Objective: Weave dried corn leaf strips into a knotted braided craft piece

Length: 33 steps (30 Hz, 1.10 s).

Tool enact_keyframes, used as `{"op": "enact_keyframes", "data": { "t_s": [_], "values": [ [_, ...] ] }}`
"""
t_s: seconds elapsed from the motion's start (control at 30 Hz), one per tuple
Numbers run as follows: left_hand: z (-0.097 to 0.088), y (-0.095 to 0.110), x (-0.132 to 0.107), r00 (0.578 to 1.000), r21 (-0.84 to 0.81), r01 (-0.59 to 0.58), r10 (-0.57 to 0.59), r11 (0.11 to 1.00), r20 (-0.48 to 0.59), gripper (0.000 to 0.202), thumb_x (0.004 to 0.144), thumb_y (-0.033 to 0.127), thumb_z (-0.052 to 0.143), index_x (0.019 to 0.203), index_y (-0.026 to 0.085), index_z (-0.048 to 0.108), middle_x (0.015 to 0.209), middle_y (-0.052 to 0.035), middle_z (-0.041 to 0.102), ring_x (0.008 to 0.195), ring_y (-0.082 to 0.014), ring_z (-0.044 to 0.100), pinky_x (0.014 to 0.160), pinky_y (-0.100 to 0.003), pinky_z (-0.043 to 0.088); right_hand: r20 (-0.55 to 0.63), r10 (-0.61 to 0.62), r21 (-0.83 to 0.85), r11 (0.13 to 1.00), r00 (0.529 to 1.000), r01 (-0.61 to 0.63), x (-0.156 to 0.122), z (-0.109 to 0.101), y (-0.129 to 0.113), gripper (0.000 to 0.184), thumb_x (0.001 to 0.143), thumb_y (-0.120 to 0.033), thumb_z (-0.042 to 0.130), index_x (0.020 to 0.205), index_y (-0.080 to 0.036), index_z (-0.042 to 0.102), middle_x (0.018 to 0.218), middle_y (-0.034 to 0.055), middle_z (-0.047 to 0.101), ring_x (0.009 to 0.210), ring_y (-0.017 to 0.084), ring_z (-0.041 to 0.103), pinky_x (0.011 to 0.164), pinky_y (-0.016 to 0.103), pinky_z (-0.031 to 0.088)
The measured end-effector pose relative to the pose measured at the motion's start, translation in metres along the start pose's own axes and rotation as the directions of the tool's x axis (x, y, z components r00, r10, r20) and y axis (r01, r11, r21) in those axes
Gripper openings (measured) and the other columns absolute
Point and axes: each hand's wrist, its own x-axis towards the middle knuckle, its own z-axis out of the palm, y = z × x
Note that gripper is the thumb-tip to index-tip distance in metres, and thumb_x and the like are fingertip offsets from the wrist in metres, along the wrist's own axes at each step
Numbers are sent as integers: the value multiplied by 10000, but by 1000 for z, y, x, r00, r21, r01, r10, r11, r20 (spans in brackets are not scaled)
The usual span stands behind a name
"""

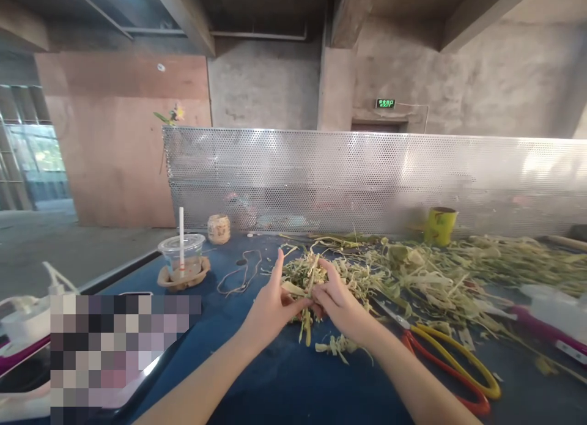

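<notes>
1 perforated metal panel (293, 174) stands at the far side of the blue table (275, 388). Many dry plant fibres (440, 284) spread on the right; a heap of pale curled strips (360, 277) lies in the middle. Scissors (415, 329) lie to its right, nearer. At its near side, the left hand (273, 303) and the right hand (337, 299) pinch 1 thin strip (312, 275), as far as the partly hidden fingertips show.

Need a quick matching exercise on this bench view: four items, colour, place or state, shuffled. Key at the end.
1. Scissors
2. Clear cup
3. Yellow container
4. Left hand

A. In a brown cardboard carrier
B. Touching dried plant strips
C. Red and yellow handles
D. Near the perforated panel, right side

Pairs: 1-C, 2-A, 3-D, 4-B
</notes>
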Motion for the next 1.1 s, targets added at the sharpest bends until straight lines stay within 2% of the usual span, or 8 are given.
{"op": "enact_keyframes", "data": {
  "t_s": [0.2,0.3,0.43,0.57,0.7,0.87,1.0,1.1],
  "values": [
    [5,2,-2,997,-197,-80,77,977,-27,1004,740,230,605,1353,233,-191,723,-20,653,651,-177,620,584,-288,462,39,-62,57,997,997,60,1,0,4,528,831,-147,338,1297,-164,92,542,-66,444,534,124,479,561,256,403],
    [7,1,1,997,-315,-51,31,948,-67,1010,711,244,642,1370,266,-124,832,-70,660,576,-174,616,449,-248,440,-32,-115,-187,976,993,107,1,0,7,505,835,-168,353,1289,-181,131,634,-30,484,573,137,496,599,283,430],
    [7,-1,6,978,-432,28,-115,901,-177,1025,656,223,700,1385,182,-20,856,-93,660,537,-149,598,459,-265,477,-14,-387,-597,743,922,303,-2,0,6,408,804,-102,375,1199,-194,331,936,87,462,774,173,505,701,338,448],
    [7,0,7,951,-550,83,-230,831,-205,946,624,161,725,1366,117,140,830,-86,661,579,-132,594,527,-259,493,174,-519,-708,525,837,473,-5,-1,2,322,755,-84,455,1051,-203,493,958,90,374,865,197,463,724,353,457],
    [6,5,6,950,-611,109,-263,784,-167,892,605,122,733,1343,99,231,791,-76,658,644,-147,605,581,-268,492,133,-514,-600,639,847,482,-3,-1,3,178,800,-116,461,932,-207,538,929,64,412,810,151,488,721,310,461],
    [7,7,5,954,-531,34,-186,847,-235,949,586,167,747,1357,130,195,802,-65,656,575,-121,567,531,-254,459,2,-489,-390,803,872,451,-1,3,3,119,817,-151,452,856,-208,550,856,54,505,815,162,509,712,301,442],
    [7,3,4,959,-400,-36,-80,916,-270,912,633,211,708,1370,164,173,869,-81,659,668,-156,599,570,-264,469,-204,-215,-97,975,955,199,3,10,6,131,816,-275,475,718,-194,508,668,6,492,622,122,468,572,247,395],
    [6,1,3,960,-297,-107,21,949,-280,867,688,210,655,1381,212,134,910,-71,660,756,-186,626,661,-304,493,-253,-10,229,971,967,70,9,15,11,218,771,-367,516,660,-195,441,549,-49,392,479,79,362,481,223,332]
  ]
}}
